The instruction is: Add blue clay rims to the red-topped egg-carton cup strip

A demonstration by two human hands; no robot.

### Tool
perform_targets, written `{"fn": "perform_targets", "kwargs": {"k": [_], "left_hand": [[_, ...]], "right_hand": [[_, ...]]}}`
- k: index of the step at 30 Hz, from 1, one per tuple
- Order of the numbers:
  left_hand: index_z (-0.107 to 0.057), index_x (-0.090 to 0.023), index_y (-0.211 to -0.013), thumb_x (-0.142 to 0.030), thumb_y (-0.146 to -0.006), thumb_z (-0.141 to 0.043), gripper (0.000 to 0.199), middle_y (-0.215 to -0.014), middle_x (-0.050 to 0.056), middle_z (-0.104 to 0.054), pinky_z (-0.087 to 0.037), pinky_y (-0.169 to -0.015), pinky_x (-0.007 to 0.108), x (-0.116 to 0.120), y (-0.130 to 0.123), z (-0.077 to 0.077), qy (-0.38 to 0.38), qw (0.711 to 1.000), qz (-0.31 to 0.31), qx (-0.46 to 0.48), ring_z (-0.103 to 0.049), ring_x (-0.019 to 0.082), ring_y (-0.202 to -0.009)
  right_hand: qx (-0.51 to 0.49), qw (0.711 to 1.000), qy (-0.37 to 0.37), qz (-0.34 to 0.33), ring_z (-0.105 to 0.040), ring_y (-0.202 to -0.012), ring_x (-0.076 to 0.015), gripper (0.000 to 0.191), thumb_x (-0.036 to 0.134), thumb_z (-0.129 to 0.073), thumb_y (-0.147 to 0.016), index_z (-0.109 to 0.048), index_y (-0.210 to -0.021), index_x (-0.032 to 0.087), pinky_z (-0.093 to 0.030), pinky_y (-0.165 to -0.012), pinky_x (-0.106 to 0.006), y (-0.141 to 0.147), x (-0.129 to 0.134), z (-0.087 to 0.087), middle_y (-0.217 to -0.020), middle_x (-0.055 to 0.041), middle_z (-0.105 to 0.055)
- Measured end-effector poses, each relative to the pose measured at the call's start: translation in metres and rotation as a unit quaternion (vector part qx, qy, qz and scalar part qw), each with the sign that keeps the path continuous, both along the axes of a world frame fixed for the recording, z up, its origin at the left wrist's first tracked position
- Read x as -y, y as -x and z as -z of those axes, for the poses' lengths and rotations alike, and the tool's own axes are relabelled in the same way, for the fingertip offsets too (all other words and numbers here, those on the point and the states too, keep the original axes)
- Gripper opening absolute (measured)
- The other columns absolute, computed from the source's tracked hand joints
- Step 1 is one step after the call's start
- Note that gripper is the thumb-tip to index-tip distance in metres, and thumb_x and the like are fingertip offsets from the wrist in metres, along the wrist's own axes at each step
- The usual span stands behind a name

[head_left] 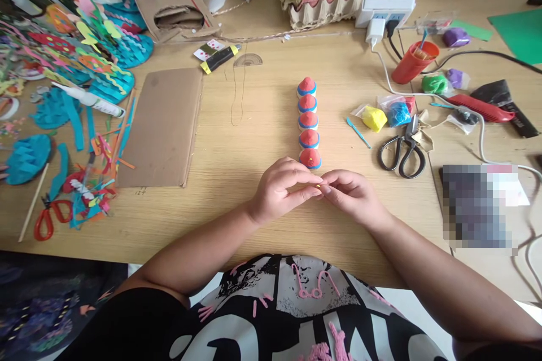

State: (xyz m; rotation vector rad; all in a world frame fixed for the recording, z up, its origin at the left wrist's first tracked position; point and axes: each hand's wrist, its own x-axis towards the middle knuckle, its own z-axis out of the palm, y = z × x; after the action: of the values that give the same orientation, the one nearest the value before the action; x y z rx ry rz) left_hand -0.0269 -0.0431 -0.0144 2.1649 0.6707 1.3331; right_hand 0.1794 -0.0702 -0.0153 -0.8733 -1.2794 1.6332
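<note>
My left hand [284,187] and my right hand [352,194] meet at their fingertips over the table, just below a column of red domes with blue rims. A tiny yellow piece [319,185] shows in the pinch of my left thumb and fingers. The right thumb and forefinger are pressed together against the left fingertips; whatever is between them is hidden. The nearest dome [310,158] carries a small yellow dot on its top. Behind it, the farthest dome [306,86] and those between look plain red on top.
Black-handled scissors [402,149], a blue tool [358,132], yellow clay [374,118] and a red cup [415,62] lie or stand to the right. Cardboard [163,127], red scissors [51,219] and paper scraps are at the left. Egg trays [339,5] stand at the back.
</note>
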Motion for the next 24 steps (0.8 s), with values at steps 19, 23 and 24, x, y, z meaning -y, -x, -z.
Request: {"fn": "perform_targets", "kwargs": {"k": [19,23,24], "left_hand": [[-0.073,-0.022,-0.1,-0.016,-0.09,-0.078,0.013,-0.086,0.0,-0.077,-0.056,-0.078,0.031,-0.0013,0.001,-0.0019,-0.054,0.998,-0.03,-0.03,-0.067,0.013,-0.077],[-0.073,-0.02,-0.098,-0.014,-0.089,-0.079,0.013,-0.085,0.001,-0.077,-0.056,-0.078,0.031,-0.0015,0.0011,-0.0019,-0.051,0.998,-0.024,-0.031,-0.066,0.014,-0.078],[-0.073,-0.02,-0.098,-0.014,-0.088,-0.079,0.013,-0.085,0.001,-0.077,-0.056,-0.078,0.031,-0.0014,0.0012,-0.0018,-0.05,0.998,-0.023,-0.031,-0.066,0.014,-0.078]], "right_hand": [[-0.002,1.0,0.025,-0.009,-0.063,-0.076,-0.0112,0.017,0.037,-0.073,-0.095,-0.072,-0.088,0.021,-0.049,-0.073,-0.025,-0.0031,0.0005,0.0037,-0.081,-0.0002,-0.073],[0.006,1.0,0.025,-0.012,-0.064,-0.077,-0.0115,0.017,0.036,-0.073,-0.096,-0.072,-0.088,0.021,-0.049,-0.072,-0.025,-0.0025,0.001,0.0028,-0.081,-0.0007,-0.072],[0.006,1.0,0.024,-0.013,-0.063,-0.076,-0.0113,0.017,0.036,-0.072,-0.096,-0.072,-0.088,0.021,-0.05,-0.073,-0.025,-0.0024,0.0011,0.0025,-0.082,-0.0007,-0.072]]}}
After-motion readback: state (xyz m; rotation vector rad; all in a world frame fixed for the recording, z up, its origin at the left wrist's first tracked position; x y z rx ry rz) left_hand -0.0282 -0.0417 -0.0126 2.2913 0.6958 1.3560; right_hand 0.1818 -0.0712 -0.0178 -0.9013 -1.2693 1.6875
